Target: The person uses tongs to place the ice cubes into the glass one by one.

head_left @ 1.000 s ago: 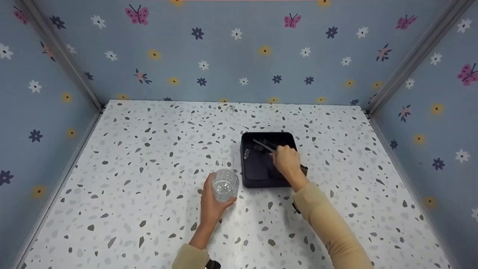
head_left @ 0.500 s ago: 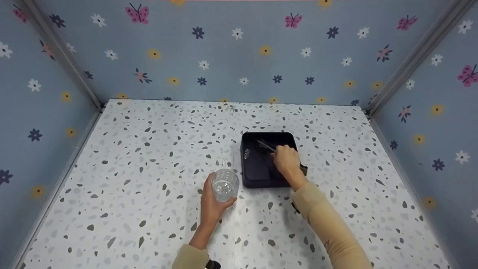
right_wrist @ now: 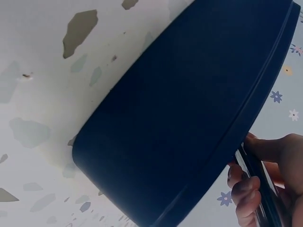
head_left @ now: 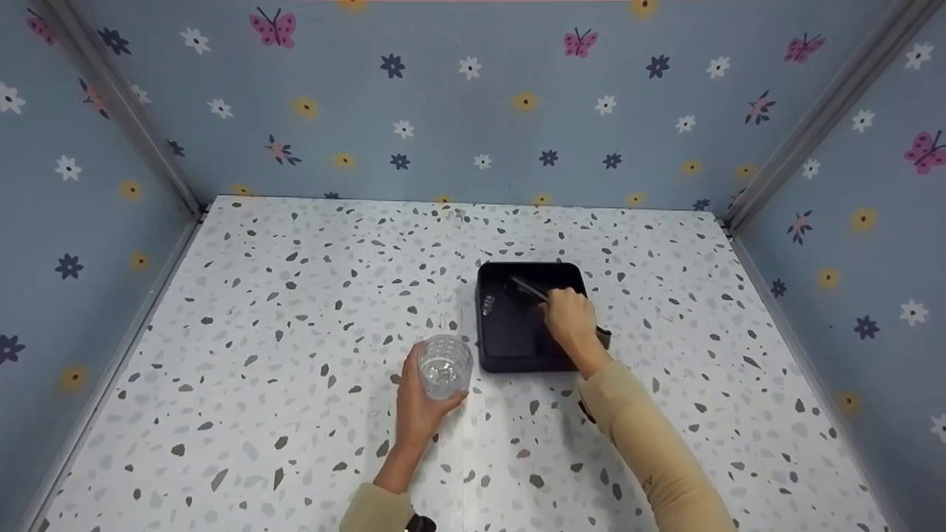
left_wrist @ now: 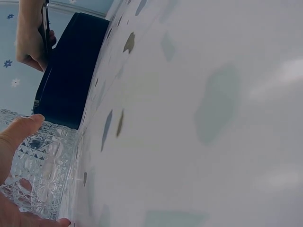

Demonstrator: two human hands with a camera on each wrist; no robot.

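Tips of the tongs (head_left: 531,289) have shifted slightly right inside the black tray (head_left: 510,363) since a second ago. Head: we see the right hand (head_left: 570,321) gripping them, left hand (head_left: 423,403) round a clear glass (head_left: 446,367) on the counter (head_left: 295,414), just left of the tray; a clear piece (head_left: 488,304) sits inside. Left wrist: we see fingers wrapped round the glass. Right wrist: fingers clenched on the tongs, tips hidden.
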